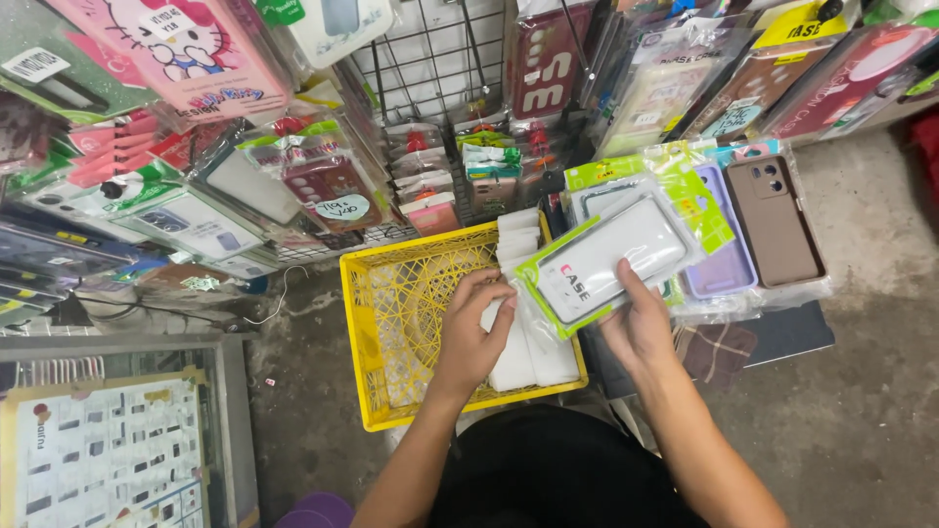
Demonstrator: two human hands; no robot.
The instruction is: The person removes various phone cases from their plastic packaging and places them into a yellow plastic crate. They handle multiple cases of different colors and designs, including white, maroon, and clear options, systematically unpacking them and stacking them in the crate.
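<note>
the right hand [641, 328] has its thumb laid flat on top of a white phone case in a clear, green-edged packet [611, 259], with the other fingers hidden beneath it, so it is pinched on the packet's lower right end. the left hand [476, 337] has its fingers curled together on the packet's lower left corner, just where it overhangs a row of white packets [523, 342] standing on edge. the held packet sits at centre frame, tilted, raised above the right side of a yellow plastic basket [391, 323].

as a judgement of progress: the row of white packets fills only the basket's right side, and the left part shows bare lattice, so the sorting looks partly done, with room left. the held packet is neither in the row nor set down among the others.

just right of it, at centre right, lie more packets: one with a lilac case [726, 254] and one with a brown case [775, 220], spread on a dark surface. a wire grid rack [430, 59] hung with packaged cases fills the upper frame, and a glass counter [127, 440] sits at lower left.
</note>
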